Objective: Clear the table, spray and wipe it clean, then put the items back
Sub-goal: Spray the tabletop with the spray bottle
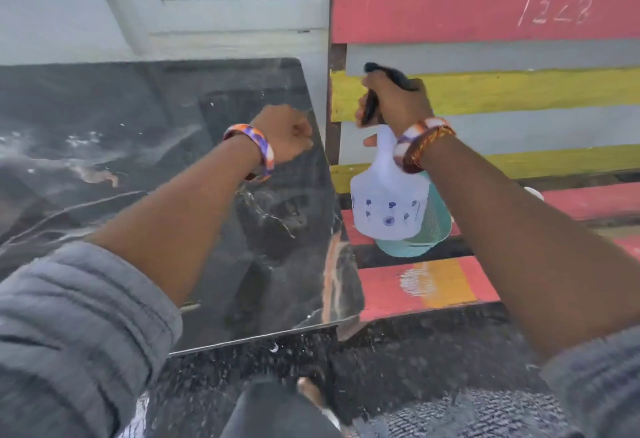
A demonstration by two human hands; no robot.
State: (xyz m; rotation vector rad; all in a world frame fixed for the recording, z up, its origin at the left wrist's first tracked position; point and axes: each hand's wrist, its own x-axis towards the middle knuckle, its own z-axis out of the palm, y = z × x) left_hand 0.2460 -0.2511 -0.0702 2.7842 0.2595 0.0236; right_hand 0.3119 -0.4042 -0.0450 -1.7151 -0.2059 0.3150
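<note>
**A:** so where's the spray bottle [388,205] compared with the table [145,118] right now? is it lined up for spraying?

**B:** not really. The bottle is gripped at the trigger head by the right hand [398,105], and it's held off past the table's right edge, over the striped bench [485,91], not over the tabletop. The tabletop lies to the left of it, so a swing to the left is what seems to be needed

**A:** which way is it pointed?

**B:** long axis is roughly upright, body hanging below the hand, black head on top. The nozzle looks aimed up and left, toward the far corner of the table, though it's blurry so that's a guess. Something teal [433,226] is seen just behind the bottle, can't be told what it is

**A:** and the other hand?

**B:** the left hand [285,134] is curled into a loose fist right at the table's right edge, nothing can be seen in it. It's the hand nearer the tabletop, but the bottle is carried by the right one

**A:** table cleared?

**B:** no items can be seen on the visible part, just white smears and specks, so spraying or wiping is probably the current step
</note>
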